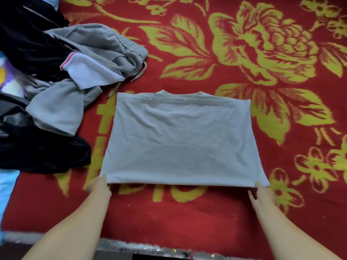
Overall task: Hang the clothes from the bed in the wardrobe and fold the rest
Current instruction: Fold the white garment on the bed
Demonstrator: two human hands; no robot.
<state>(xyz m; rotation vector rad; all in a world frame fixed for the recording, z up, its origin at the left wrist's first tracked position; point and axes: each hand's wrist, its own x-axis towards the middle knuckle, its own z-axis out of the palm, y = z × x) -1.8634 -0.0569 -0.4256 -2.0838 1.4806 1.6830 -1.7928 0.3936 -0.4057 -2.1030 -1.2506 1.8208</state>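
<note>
Grey T-shirt (pixel 180 139) lay flat on the red bedspread (pixel 225 212), collar away from me, sides tucked in, so it made a neat rectangle for folding. My left hand (pixel 100 186) and right hand (pixel 262 194) each pinched a near corner, fingertips hidden under the cloth, probably to lift that edge evenly toward the collar. Unsorted pile (pixel 56 72) waited to the left, clear of the shirt.

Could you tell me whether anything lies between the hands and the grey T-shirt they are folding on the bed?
Nothing visible does. The left hand and right hand are already at the near corners of the grey T-shirt. The pile of clothes sits off to the left, apart from it.
</note>
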